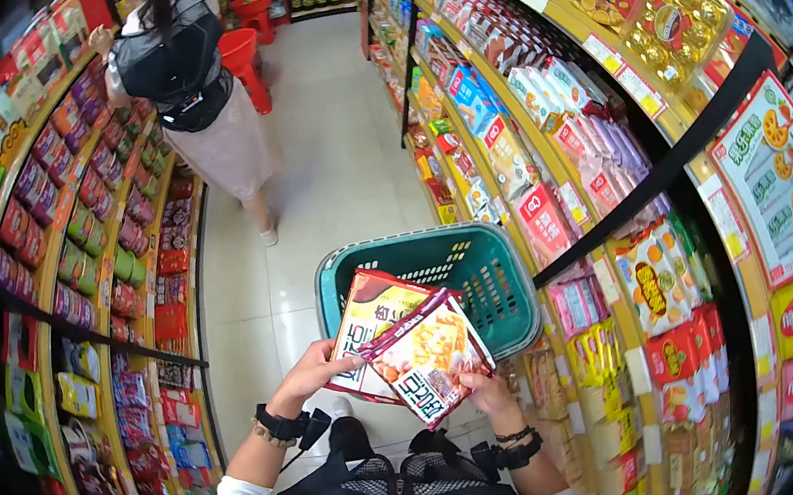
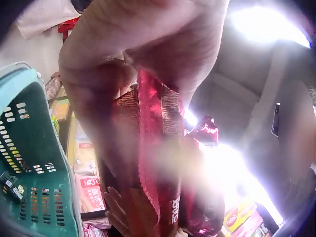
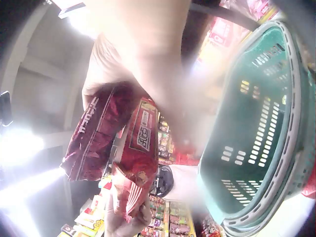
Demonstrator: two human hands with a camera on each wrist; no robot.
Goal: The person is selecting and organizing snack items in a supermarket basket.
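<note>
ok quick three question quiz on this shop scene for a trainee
1. True or false: the left hand holds nothing.
2. What colour is the basket? A red, B teal, C yellow.
3. How many packs are held above the basket?
Key: 1 false, the left hand grips one of the packs; 2 B; 3 two.

A shop aisle: packed snack shelves (image 1: pixel 564 149) and a shopping basket (image 1: pixel 473 266).
</note>
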